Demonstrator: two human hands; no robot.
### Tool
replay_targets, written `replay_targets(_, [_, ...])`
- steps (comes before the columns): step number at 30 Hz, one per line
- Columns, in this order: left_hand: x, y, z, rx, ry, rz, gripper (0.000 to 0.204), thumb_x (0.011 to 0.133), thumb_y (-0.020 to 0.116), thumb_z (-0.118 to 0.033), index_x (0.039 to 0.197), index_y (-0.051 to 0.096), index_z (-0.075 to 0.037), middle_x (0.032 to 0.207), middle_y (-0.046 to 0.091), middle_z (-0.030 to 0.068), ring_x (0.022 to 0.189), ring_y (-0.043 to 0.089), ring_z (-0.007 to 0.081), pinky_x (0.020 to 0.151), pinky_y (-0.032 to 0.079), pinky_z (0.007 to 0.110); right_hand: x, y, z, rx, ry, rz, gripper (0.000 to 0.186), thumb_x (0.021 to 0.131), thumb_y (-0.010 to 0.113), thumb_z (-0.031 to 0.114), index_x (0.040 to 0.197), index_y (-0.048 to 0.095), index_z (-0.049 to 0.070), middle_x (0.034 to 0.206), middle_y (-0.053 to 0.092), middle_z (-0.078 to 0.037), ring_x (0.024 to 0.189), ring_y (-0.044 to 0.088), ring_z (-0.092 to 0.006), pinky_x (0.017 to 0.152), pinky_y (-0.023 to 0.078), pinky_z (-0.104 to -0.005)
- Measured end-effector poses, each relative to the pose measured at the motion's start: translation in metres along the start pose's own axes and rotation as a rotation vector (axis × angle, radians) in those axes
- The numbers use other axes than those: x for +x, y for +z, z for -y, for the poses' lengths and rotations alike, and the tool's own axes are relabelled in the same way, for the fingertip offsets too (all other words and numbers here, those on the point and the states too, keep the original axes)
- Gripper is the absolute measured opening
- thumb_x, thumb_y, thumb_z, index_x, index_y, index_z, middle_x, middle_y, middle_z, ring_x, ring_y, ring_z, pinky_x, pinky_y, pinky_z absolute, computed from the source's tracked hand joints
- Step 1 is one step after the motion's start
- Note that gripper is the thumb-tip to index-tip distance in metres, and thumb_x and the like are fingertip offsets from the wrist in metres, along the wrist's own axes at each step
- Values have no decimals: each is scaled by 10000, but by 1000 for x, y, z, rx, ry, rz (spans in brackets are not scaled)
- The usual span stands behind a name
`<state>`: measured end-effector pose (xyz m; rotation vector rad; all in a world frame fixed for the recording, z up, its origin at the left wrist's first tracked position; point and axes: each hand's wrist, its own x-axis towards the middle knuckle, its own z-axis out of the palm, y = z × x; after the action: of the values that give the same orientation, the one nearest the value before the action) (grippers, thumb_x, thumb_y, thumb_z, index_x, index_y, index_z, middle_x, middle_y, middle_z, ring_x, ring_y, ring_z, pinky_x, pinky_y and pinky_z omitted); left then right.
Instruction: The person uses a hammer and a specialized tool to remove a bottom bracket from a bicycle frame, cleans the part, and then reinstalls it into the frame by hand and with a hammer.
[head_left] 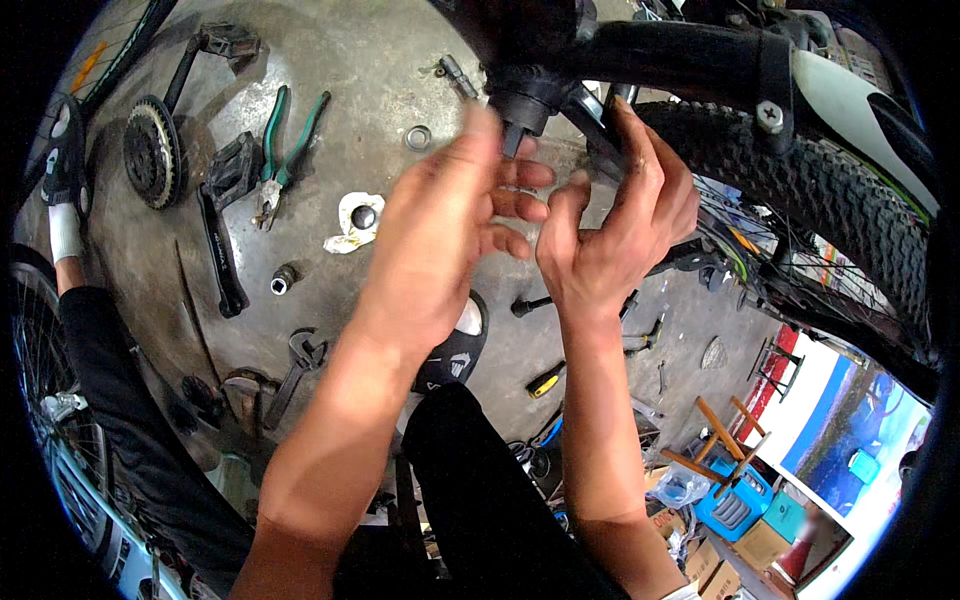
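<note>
The black bottom bracket [528, 98] of a bicycle frame is at the top centre. Its square-ended axle [514, 140] sticks out below. My left hand [425, 220], blurred by motion, is beside that axle, thumb and fingers apart; nothing shows in it. To the right my right hand [620, 220] reaches up under the frame tube [680, 55], its index fingertip by a shiny metal part [622, 92]. Its fingers are spread, and I see nothing gripped. A knobbly rear tyre [800, 160] is just beyond it.
On the concrete floor lie green-handled pliers [282, 165], a chainring crank [152, 150], a crank arm with pedal [222, 235], a socket [284, 279], a metal ring [418, 137], an adjustable wrench [300, 365] and a yellow-black screwdriver [546, 380]. A blue stool [733, 505] is lower right.
</note>
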<state>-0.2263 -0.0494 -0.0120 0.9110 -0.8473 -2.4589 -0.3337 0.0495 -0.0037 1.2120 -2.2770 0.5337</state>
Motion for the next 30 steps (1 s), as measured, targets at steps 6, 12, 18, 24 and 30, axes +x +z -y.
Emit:
replay_targets(6, [5,-2,-10,-291,-133,250,487,1022,549,-456,1171,643,-2,988,707,87,803,658,130,630,504,255,1,0,5,27,0,-4,631,675,635,98,1305,620,129,1201,617,-58,1063,547,-273,966,358,-425])
replay_targets(12, [8,28,-13,848,589,-390,389,758,862,-128,973,593,53,838,700,127,691,631,149,630,513,292,5,-2,4,45,-6,-9,585,726,668,165,1306,616,109,1185,622,-91,1049,556,-292,940,379,-433])
replay_targets(18, [7,0,-10,281,144,-66,408,871,763,-352,1042,637,-4,884,708,77,753,671,174,635,521,331,9,-10,15,57,55,34,488,813,729,220,1267,637,65,1178,635,-115,1102,561,-280,988,378,-409])
replay_targets(24, [9,-7,-12,-199,-151,232,434,1003,587,-455,1129,639,-42,958,690,26,845,644,129,663,491,260,13,-7,15,7,87,-3,543,735,828,390,1197,670,153,1089,638,-67,970,568,-290,860,406,-418])
replay_targets(30, [12,16,-16,583,265,-233,239,892,772,-223,888,674,-4,831,679,52,791,612,72,642,447,223,14,-6,12,-22,75,-10,506,710,855,331,1160,686,175,1064,642,-45,955,575,-278,844,410,-406])
